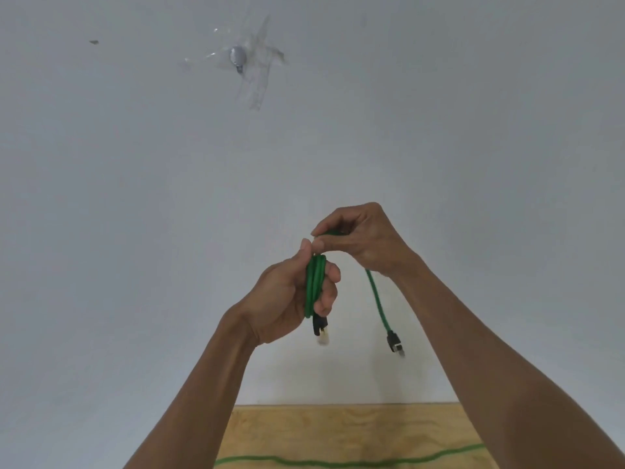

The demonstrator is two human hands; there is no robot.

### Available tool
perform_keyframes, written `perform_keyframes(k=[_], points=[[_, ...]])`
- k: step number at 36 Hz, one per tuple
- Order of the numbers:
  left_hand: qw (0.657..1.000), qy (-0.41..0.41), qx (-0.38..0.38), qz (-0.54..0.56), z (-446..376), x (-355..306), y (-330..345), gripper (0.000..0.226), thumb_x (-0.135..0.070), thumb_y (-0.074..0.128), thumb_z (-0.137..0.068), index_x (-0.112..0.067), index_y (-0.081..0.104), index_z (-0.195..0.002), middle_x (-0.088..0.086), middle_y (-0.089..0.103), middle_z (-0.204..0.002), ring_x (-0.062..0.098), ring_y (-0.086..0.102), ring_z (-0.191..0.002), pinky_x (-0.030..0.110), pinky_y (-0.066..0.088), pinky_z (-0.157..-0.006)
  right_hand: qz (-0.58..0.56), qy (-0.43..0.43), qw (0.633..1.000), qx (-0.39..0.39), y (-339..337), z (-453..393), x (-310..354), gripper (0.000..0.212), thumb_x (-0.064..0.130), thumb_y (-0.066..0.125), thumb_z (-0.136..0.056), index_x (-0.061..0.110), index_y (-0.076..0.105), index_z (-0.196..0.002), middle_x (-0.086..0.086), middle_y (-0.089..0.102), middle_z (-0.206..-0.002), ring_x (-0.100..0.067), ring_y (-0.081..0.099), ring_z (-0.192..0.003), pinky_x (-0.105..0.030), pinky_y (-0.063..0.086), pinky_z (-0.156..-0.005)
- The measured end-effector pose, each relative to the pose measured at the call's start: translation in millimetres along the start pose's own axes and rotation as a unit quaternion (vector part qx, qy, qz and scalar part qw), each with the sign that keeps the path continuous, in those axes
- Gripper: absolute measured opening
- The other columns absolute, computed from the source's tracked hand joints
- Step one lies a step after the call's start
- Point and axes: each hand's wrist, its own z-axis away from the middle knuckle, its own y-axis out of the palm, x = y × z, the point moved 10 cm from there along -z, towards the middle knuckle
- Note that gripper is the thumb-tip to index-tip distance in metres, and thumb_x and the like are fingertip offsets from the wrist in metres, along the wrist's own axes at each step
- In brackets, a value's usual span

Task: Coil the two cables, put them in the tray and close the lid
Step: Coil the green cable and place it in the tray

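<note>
A green network cable [314,282] is held up in front of the wall in both hands. My left hand [287,299] grips a bundle of its loops, and one black-and-clear plug [320,330] hangs below the fist. My right hand [362,238] pinches the cable just above the bundle. From it a loose end [378,302] hangs down to a second black plug [395,343]. A second green cable [338,462] lies stretched across the wooden table [355,428] at the bottom of the view. No tray or lid is in view.
A plain white wall [135,231] fills most of the view. A small metal piece under strips of clear tape [243,62] is stuck high on it. Only the far edge of the table shows.
</note>
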Motion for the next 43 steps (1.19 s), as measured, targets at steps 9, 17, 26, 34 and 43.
perform_keyframes(k=[9,17,26,34,43], points=[[0.992,0.119,0.009,0.037,-9,-38,9,0.032,-0.031,0.046,-0.101,-0.004,0.062,-0.093,0.008,0.057,-0.064,0.019,0.049,-0.058,0.031,0.045,-0.063,-0.115,0.109,0.985,-0.066,27,51,-69,0.033,0.016,0.060,-0.095,0.026,0.070,-0.064,0.003,0.061,-0.060,-0.020,0.045,-0.061,-0.039,0.035,-0.063],[0.978,0.169,-0.107,-0.061,-22,-59,-30,0.026,-0.021,0.042,-0.105,-0.007,0.060,-0.092,0.005,0.059,-0.070,0.016,0.053,-0.061,0.028,0.050,-0.062,-0.028,0.142,0.983,-0.115,53,82,-78,0.017,0.015,0.056,-0.100,0.017,0.073,-0.103,0.011,0.063,-0.063,-0.009,0.041,-0.050,-0.020,0.036,-0.048],[0.966,0.149,-0.135,-0.162,-14,-53,-60,0.028,-0.029,0.050,-0.098,-0.003,0.059,-0.096,0.006,0.063,-0.074,0.019,0.055,-0.066,0.032,0.050,-0.062,0.292,0.041,0.951,-0.091,28,76,-25,0.020,0.029,0.061,-0.093,0.027,0.074,-0.108,0.014,0.073,-0.093,-0.009,0.066,-0.080,-0.035,0.057,-0.074],[0.962,0.055,-0.074,-0.257,-6,-19,-36,0.053,-0.043,0.034,-0.103,-0.003,0.065,-0.089,0.013,0.067,-0.077,0.022,0.059,-0.068,0.036,0.047,-0.070,0.469,-0.134,0.872,0.034,24,31,49,0.015,0.034,0.064,-0.091,0.037,0.072,-0.103,0.014,0.073,-0.092,0.003,0.058,-0.081,-0.030,0.043,-0.073],[0.996,0.056,-0.036,-0.063,2,-15,4,0.070,-0.069,0.023,-0.095,-0.008,0.054,-0.078,0.008,0.040,-0.054,0.021,0.033,-0.050,0.031,0.037,-0.057,0.096,-0.002,0.994,0.055,1,-2,22,0.008,0.015,0.082,-0.079,0.015,0.078,-0.086,0.009,0.071,-0.070,-0.009,0.057,-0.063,-0.022,0.045,-0.063]])
